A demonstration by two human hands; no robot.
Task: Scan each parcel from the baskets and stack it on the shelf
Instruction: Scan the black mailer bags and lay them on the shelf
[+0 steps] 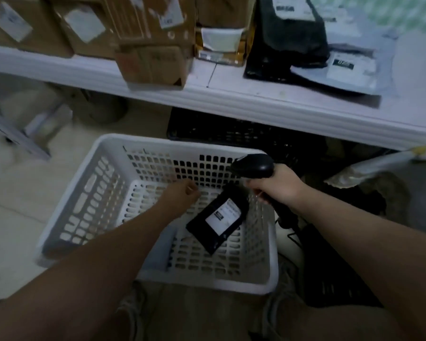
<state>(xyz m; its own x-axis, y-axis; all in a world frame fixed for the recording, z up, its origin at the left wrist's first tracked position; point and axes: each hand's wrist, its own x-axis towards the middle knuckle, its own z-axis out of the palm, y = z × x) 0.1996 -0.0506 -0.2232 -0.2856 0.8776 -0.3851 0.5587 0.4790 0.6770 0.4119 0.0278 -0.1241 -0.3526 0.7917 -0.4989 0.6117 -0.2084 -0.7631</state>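
A white plastic basket [272, 254] stands on the floor below me. One black parcel [218, 217] with a white label lies on its bottom, toward the right side. My left hand [180, 195] reaches down inside the basket just left of the parcel, fingers curled, holding nothing that I can see. My right hand [278, 184] grips a black handheld barcode scanner [255, 164] above the basket's right rim, its head pointing left over the parcel. The white shelf [231, 94] runs across the top of the view.
Brown cardboard boxes [153, 62] crowd the shelf's left and middle; black and grey mailer bags [337, 67] lie at its right. A black basket [231, 134] sits under the shelf behind the white one. The scanner's cable trails right. My shoes show below the basket.
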